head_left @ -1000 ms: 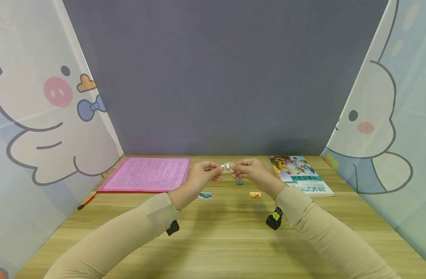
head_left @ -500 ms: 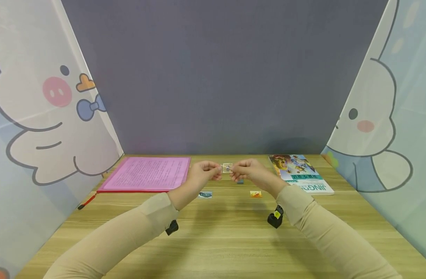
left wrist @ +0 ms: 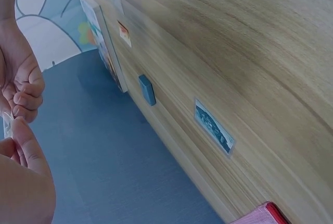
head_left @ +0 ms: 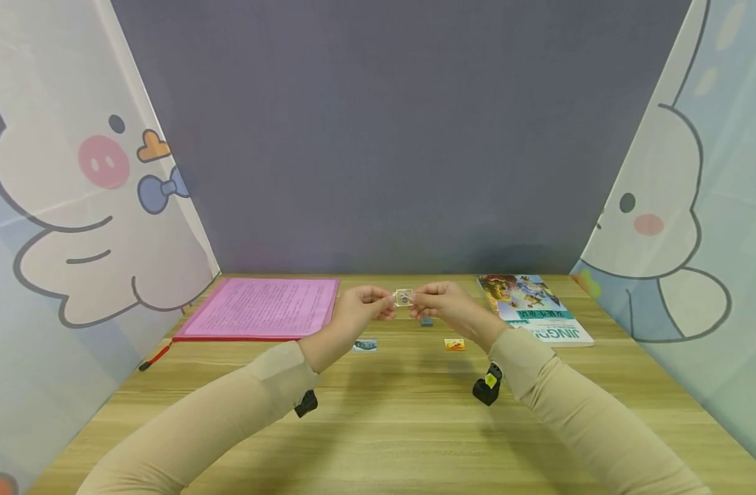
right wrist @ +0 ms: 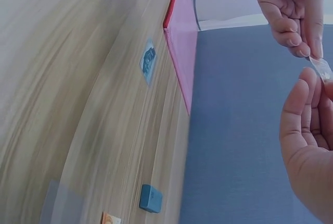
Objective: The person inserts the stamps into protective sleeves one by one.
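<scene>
Raised above the table, my left hand and right hand face each other. Between them is a small clear plastic sleeve with a pale, stamp-like piece showing in it. Left thumb and fingertips pinch its left edge; the right thumb and fingertips pinch its right side. Clear film of the sleeve also shows in the right wrist view, where fingers hide part of it. Below lie a blue-grey stamp, an orange-yellow stamp and a small blue block.
A pink zip folder with a printed sheet lies at the back left. At the back right lies a picture-covered book. A translucent sheet lies on the wood near the orange stamp. A grey panel stands behind the table.
Both hands stay in nearly the same place. The right fingertips dip slightly, then rise again, and the piece in the sleeve looks different from one second ago.
</scene>
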The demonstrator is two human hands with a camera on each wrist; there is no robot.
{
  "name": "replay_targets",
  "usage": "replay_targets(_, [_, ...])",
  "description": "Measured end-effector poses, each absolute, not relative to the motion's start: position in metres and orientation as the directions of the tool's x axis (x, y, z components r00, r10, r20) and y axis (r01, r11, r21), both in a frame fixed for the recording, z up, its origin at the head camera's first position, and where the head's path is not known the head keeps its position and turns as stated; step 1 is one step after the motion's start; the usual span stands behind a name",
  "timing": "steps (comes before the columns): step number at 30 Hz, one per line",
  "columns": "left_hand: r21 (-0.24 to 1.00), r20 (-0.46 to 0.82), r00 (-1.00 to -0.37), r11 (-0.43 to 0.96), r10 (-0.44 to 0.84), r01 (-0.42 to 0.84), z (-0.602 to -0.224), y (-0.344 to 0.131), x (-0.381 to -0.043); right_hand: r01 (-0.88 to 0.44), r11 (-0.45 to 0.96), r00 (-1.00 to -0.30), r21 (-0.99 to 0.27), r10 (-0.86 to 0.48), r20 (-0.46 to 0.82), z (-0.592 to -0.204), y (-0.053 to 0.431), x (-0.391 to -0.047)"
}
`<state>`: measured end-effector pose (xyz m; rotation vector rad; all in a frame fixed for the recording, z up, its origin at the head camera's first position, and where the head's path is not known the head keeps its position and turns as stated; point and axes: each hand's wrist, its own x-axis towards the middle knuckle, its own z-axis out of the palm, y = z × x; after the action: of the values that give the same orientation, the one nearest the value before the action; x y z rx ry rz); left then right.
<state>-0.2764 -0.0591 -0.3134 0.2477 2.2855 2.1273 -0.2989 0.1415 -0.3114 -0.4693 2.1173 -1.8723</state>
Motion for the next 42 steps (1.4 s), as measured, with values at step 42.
replay_targets(42, [0.996, 0.085, -0.987, 0.02, 0.135, 0.088, -0.3173, -0.059, -0.2737, -0.041, 0.124, -0.913, -0.991, -0.409, -0.014, -0.31, 0.1388, -0.2986])
